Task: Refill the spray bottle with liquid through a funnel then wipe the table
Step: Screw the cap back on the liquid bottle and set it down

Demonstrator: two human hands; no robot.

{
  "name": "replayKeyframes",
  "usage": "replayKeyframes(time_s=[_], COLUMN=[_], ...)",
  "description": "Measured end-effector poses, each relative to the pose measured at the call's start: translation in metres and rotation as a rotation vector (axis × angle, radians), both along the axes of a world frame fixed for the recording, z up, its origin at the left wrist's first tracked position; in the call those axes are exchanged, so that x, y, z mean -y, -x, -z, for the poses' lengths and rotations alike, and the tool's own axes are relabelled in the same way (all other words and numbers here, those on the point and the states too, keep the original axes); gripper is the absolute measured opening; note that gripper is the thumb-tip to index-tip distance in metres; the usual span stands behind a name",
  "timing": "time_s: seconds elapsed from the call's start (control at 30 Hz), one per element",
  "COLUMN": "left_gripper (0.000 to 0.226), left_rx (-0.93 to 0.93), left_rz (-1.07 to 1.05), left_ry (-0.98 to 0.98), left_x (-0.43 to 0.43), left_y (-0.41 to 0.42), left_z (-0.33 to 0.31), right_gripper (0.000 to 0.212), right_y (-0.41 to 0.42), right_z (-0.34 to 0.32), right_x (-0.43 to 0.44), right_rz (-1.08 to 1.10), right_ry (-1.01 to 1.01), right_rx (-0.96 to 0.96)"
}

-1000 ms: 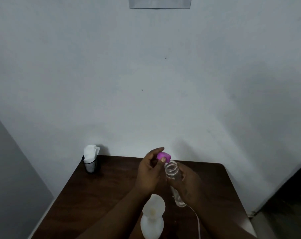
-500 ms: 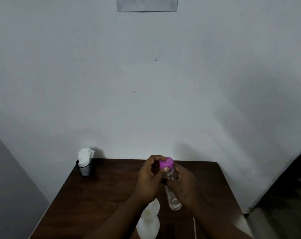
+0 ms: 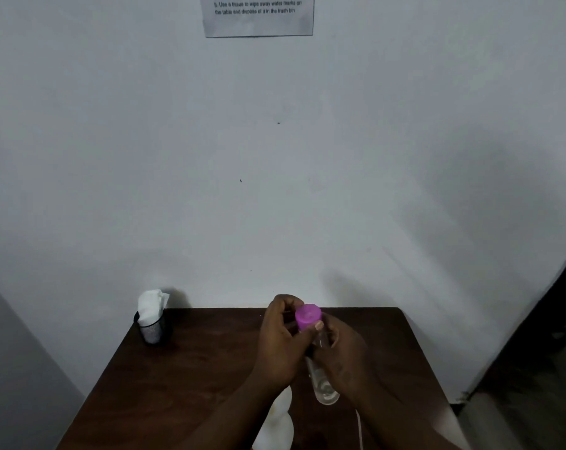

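at the near edge of the table (image 3: 194, 368) a white object (image 3: 276, 423) is standing, mostly hidden under the left forearm, so i cannot tell what it is. just right of it a thin pale cord (image 3: 359, 430) is running off the near edge.

above the table's middle the right hand (image 3: 343, 358) is wrapping its curled fingers round the middle of a clear bottle (image 3: 324, 388). the bottle is tilting, with its base pointing near and its neck pointing far, and a little clear liquid is showing at the base. the left hand (image 3: 281, 345) is curling over the neck, with thumb and fingers pinching the pink cap (image 3: 308, 316) that is sitting on the bottle's mouth. the two hands are touching.

at the far left corner a black mesh cup (image 3: 152, 331) is holding white tissue (image 3: 150, 306). high on the far wall a printed sheet (image 3: 258, 17) is hanging.
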State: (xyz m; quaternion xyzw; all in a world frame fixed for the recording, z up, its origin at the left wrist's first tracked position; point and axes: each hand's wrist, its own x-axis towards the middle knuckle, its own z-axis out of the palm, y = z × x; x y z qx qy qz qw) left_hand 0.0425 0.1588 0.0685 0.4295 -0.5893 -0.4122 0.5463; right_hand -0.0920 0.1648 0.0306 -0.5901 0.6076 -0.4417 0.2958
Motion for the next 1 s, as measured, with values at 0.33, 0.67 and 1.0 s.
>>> replayKeyframes(time_s=[0.33, 0.67, 1.0], left_gripper=[0.036, 0.036, 0.041], left_rx=[-0.050, -0.062, -0.049], left_rz=[0.033, 0.057, -0.019], left_ry=[-0.049, -0.119, -0.079], left_x=[-0.008, -0.013, -0.018], left_y=[0.014, 0.017, 0.023], left_z=[-0.006, -0.007, -0.006], right_gripper=[0.038, 0.026, 0.029], right_y=[0.002, 0.013, 0.004], right_z=[-0.003, -0.015, -0.018], right_x=[-0.004, -0.015, -0.019], right_rz=[0.091, -0.013, 0.022], right_ry=[0.028, 0.025, 0.046], right_rx=[0.103, 0.044, 0.061])
